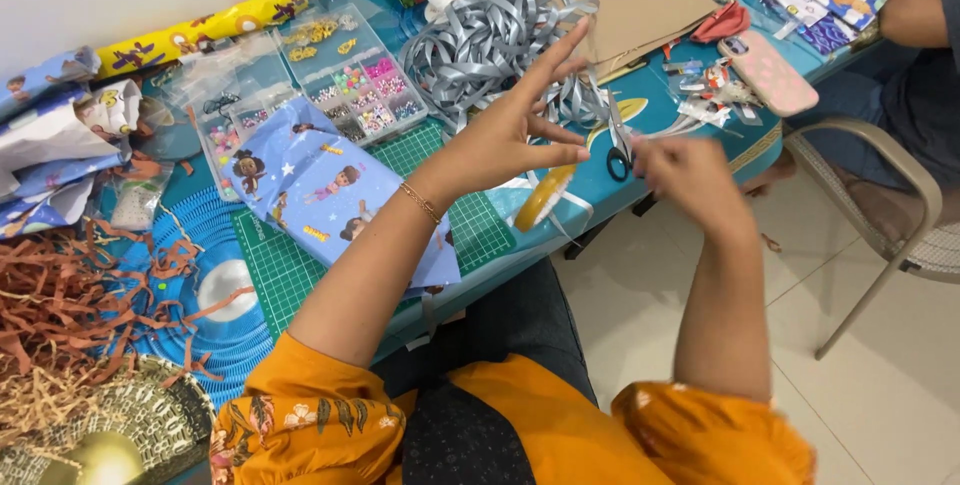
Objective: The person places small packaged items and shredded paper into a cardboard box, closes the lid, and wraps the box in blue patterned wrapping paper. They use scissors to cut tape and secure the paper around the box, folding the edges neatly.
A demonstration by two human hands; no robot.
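A tape roll [545, 197] was seen at the tabletop's [690, 110] near edge, just below the left hand [505, 135], fingers spread and pinching nothing visible; the blurred right hand's [690, 180] grip could not be told.

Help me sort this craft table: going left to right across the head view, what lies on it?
Brown paper shreds → wrapped gift → bead box → silver ribbon → scissors → pink phone.

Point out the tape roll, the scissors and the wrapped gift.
tape roll [545, 197], head view, on its yellow outer rim.
scissors [620, 158], head view, on the dark handle loop.
wrapped gift [325, 185], head view, on its blue paper top.
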